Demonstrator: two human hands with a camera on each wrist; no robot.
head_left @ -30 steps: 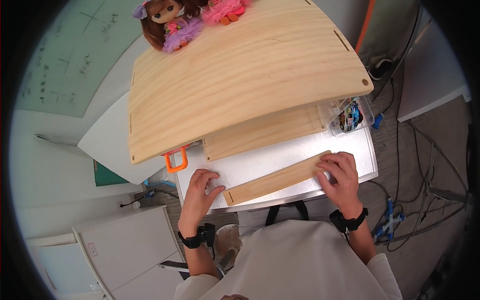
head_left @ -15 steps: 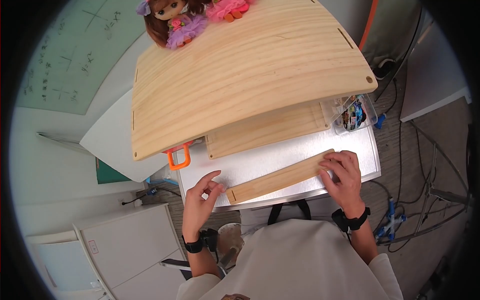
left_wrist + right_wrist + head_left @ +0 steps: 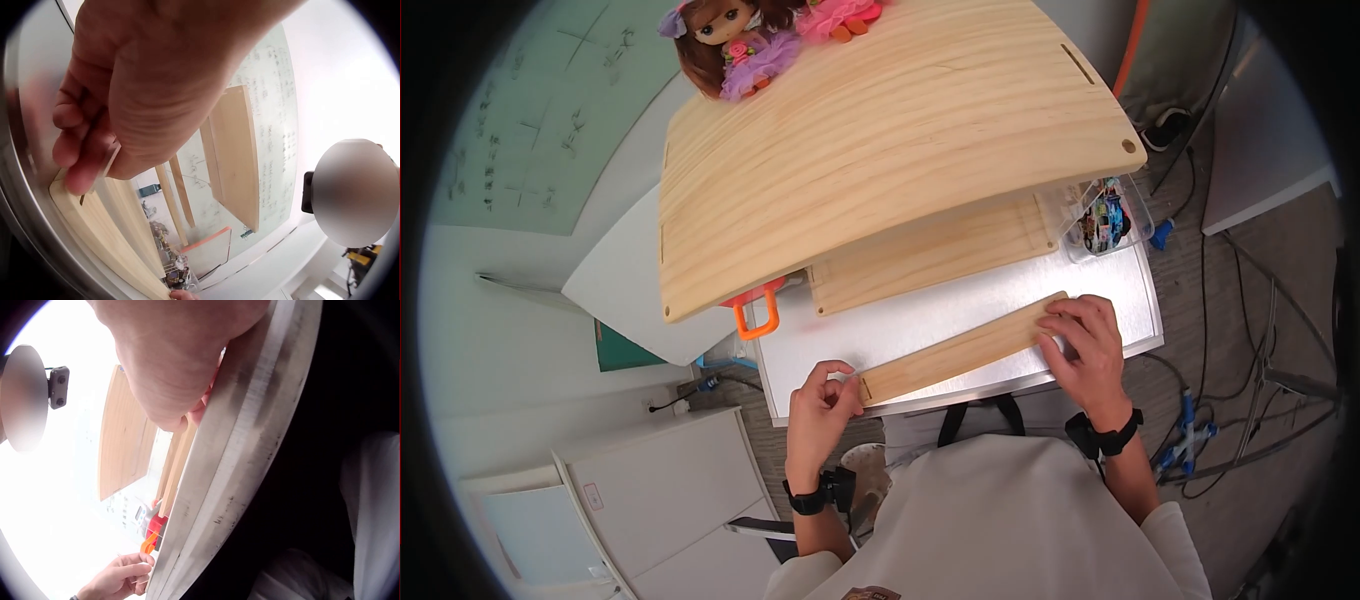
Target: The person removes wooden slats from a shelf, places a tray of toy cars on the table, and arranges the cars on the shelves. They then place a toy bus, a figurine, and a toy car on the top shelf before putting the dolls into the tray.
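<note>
The wooden strip (image 3: 960, 346) looks light and fairly stiff, a thin plank of smooth pale wood that should hardly flex when held near both ends. It probably isn't fragile, though its smooth faces could slide a little on the shiny metal top of the desk (image 3: 810, 347). The sensible hold is across the width, by the two long edges close to each end, which is roughly where the hands are. The right hand (image 3: 1090, 360) grips the right end, its fingers narrow — set over the far edge, with the thumb by the near one. The left hand (image 3: 820, 415) has its fingers curled in close and pinches the slotted end (how firmly, I can't tell).

The strip lies along the front of the desk, between the person and the large wooden board (image 3: 880, 160). Its long axis runs aslant: the end with the small slot (image 3: 866, 388) points to the person's left and sits nearer the body, while the other points right and a bit farther away — so it is not square to the front edge of the desk. The broad face is up; whether both ends touch the metal, the views don't settle.
</note>
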